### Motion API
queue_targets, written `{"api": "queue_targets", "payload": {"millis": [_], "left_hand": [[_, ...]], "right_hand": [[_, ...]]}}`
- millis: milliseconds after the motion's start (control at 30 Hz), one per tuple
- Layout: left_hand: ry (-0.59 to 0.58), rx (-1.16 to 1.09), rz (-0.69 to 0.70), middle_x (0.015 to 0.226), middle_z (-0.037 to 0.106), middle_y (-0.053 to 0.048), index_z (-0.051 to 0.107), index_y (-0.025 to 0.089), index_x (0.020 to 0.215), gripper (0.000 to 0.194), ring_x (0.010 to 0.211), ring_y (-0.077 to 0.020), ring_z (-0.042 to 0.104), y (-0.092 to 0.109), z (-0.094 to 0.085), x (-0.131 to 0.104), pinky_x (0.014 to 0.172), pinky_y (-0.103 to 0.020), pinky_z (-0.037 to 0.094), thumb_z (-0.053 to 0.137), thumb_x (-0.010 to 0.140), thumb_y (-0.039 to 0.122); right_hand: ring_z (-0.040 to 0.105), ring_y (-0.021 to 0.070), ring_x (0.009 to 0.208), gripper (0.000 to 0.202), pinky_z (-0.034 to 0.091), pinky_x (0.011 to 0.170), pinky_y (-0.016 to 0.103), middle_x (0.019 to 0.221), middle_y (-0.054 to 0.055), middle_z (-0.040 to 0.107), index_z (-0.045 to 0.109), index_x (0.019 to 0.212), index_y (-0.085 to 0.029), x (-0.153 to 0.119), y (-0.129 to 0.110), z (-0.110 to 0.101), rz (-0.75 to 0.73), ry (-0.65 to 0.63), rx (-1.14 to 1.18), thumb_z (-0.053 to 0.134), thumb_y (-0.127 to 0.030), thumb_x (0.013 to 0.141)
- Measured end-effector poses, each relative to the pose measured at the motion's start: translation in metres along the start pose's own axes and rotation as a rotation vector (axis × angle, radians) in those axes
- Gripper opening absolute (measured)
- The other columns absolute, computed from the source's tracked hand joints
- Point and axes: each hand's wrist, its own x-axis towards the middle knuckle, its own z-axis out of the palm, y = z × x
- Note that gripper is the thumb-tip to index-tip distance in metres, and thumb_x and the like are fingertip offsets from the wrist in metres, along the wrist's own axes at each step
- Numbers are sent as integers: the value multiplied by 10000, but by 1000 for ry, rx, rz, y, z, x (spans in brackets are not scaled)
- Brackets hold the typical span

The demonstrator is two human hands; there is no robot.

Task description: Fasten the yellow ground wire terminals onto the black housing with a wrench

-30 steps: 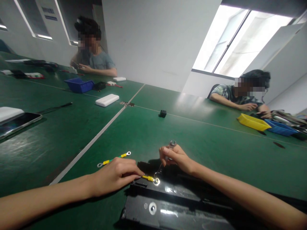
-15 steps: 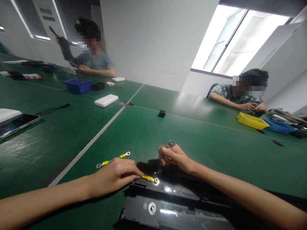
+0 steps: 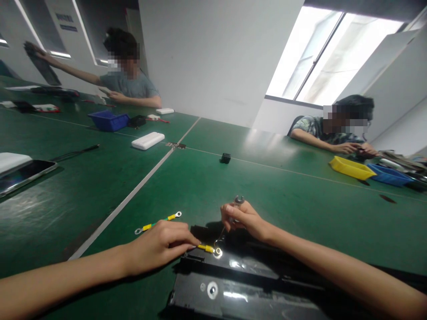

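My left hand [image 3: 170, 242] is closed in a pinch on a wire with a yellow-sleeved ring terminal [image 3: 208, 249]. The terminal's ring lies over a bright round contact spot on a black case [image 3: 253, 266]. Just above that spot is my right hand [image 3: 245, 218], its fingers wrapped round a slim metal tool [image 3: 239, 200]. A forked end sticks up out of the fist, and a thin bent end points down close beside the ring. Behind my left hand, a short green cable [image 3: 173, 217] with yellow sleeves and ring ends rests on the table, partly hidden by the hand.
On the green table [image 3: 187, 186] stand a small black block [image 3: 226, 158], a white box-shaped device [image 3: 148, 140] and a blue bin [image 3: 108, 120]. A phone [image 3: 26, 173] lies at left. Two people sit across, one near yellow [image 3: 352, 168] and blue trays.
Both my hands, the ring terminal and the tool stay almost still. Across the table, the person at left has stretched an arm out leftward with a dark object.
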Motion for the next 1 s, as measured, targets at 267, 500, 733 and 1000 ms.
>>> {"api": "queue_targets", "payload": {"millis": [267,500,733,1000], "left_hand": [[0,14,8,847,643,-8,637,222,1059,211,749,-120,593,-1,1,-1,660,-201,407,501,921,138],[5,17,10,819,640,-9,642,216,1048,207,723,-119,587,0,0,-2,649,-202,411,494,922,145],[3,23,3,830,648,-8,644,219,1042,205,735,-122,594,1,-1,-2,646,-203,412,499,920,142],[9,10,9,841,653,-13,644,216,1047,204,740,-121,598,0,0,-2,655,-202,416,508,916,141]], "right_hand": [[332,66,455,544,231,412,197,511,-18,423,535,560,-122,1,2,0,-28,3,0,430,-546,884],[348,71,469,546,241,417,199,523,-9,440,534,556,-123,0,0,0,0,10,1,438,-557,873],[336,69,459,549,237,414,200,507,-16,422,537,546,-126,1,-1,1,9,16,-11,443,-564,865],[346,69,455,562,241,422,203,502,-19,420,535,543,-126,1,-2,1,6,19,-22,434,-572,869]]}}
